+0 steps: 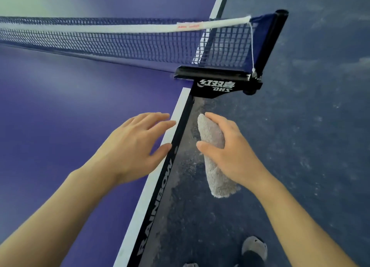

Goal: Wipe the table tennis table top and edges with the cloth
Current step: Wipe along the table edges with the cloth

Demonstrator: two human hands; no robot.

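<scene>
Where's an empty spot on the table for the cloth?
The blue top left of the left hand, up to the net, is bare. Crowded by the white edge line: net clamp, left hand, and right hand gripping the cloth off the side.

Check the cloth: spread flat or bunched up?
Bunched up: the grey cloth hangs as a long rolled wad gripped by the right hand, beside the table edge.

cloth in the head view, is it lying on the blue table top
No, the right hand grips the cloth out beyond the table edge, over the floor.
</scene>
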